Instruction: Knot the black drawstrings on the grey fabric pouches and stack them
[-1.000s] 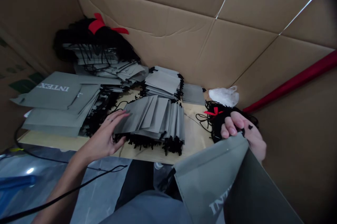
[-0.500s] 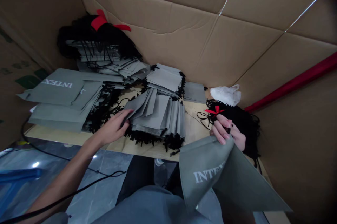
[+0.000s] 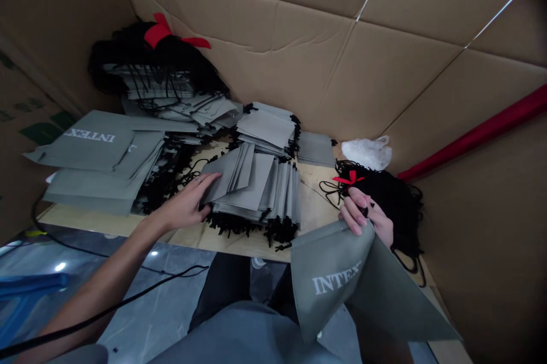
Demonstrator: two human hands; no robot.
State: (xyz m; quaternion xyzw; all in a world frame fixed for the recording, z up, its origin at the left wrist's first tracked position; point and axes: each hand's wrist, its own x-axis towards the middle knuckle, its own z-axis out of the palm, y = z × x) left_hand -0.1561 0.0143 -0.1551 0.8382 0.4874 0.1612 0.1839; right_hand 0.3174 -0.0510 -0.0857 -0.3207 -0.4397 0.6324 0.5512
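Observation:
Grey cloth pouches with black cords (image 3: 256, 182) lie in an overlapping pile at the middle of the wooden table (image 3: 316, 182). At the pile's left edge, my left hand (image 3: 188, 200) pinches a grey pouch (image 3: 222, 173), fingers on top and thumb below. To the right, my right hand (image 3: 365, 213) is closed on the top corner of larger grey pouches marked INTEX (image 3: 331, 278), which hang down over the front edge. Just behind that hand lies a bundle of black cords (image 3: 391, 199) tied with a red ribbon (image 3: 351, 178).
More INTEX pouches (image 3: 98, 150) are stacked at the left. Behind them sits a black cord bundle (image 3: 158, 62) with a red band. A grey stack (image 3: 269, 127) and a white plastic bag (image 3: 367, 153) stand by the cardboard wall (image 3: 273, 28).
My left hand has shifted slightly right and up over the pile's edge, and its pouch lies flatter. My right hand has moved slightly left, still holding the INTEX pouches.

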